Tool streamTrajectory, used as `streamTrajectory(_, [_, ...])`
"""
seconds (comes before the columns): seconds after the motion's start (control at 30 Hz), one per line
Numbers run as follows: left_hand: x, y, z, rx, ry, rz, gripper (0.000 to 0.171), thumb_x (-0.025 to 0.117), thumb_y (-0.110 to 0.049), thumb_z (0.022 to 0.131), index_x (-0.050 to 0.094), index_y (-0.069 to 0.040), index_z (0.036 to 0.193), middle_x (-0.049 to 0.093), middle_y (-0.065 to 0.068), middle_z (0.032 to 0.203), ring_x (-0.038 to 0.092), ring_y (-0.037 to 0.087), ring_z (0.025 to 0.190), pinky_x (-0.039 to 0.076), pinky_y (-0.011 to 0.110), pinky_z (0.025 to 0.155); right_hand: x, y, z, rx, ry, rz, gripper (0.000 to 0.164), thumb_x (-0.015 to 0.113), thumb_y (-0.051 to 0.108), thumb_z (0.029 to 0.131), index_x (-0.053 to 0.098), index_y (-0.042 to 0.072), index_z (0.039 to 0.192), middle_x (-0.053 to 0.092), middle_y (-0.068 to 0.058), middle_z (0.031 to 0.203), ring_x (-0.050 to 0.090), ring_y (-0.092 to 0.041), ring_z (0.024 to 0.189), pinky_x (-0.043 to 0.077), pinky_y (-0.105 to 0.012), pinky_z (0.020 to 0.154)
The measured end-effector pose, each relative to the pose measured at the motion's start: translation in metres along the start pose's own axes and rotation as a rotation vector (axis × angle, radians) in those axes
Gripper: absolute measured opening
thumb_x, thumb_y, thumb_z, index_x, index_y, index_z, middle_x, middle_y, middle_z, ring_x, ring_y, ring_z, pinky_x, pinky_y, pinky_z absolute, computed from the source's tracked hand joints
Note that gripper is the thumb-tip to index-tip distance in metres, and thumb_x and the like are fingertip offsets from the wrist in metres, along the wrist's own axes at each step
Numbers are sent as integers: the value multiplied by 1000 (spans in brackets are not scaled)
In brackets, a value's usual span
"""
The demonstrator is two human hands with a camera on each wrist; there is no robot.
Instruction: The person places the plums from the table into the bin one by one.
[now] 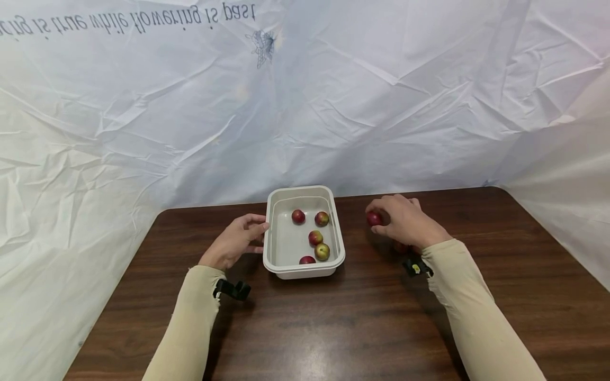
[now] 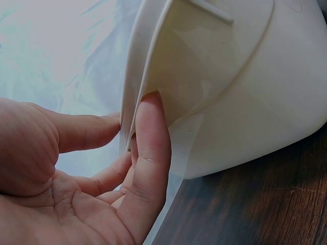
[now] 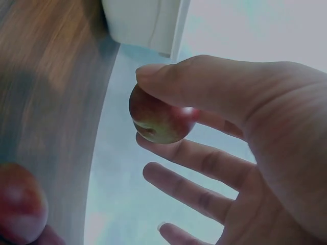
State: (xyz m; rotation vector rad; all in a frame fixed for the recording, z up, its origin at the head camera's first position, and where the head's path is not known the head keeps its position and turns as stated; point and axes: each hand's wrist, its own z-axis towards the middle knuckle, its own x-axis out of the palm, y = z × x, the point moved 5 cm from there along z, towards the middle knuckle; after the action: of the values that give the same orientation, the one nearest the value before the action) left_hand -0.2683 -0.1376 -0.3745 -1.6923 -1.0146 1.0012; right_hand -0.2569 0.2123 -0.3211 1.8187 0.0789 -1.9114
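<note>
Between the tray (image 1: 305,274) and the right hand (image 1: 402,219), passage is offered over the tabletop (image 1: 362,317); the tray's left side is blocked by the left hand (image 1: 238,238).

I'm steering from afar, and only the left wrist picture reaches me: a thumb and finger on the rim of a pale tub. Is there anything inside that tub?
Observer: Yes, from the head view I count five small round fruits in the pale tub.
Visitor: Oh, lovely! And what is the other grip up to?
Observer: The right grip pinches a dark red fruit, off to the right of the tub.
Visitor: Is that the only one outside the tub?
Observer: No, at least one more fruit shows at the lower left of the right wrist view.
</note>
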Motion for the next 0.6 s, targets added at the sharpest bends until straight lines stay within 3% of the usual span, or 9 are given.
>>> streamTrajectory(0.6, [-1, 0, 1, 18, 11, -6, 45, 53, -23, 108, 43, -1, 146, 57, 21, 132, 64, 23, 100, 62, 36, 85, -13, 27, -5, -60, -88, 21, 37, 79, 19, 89, 70, 17, 124, 72, -5, 117, 58, -31, 116, 35, -54, 91])
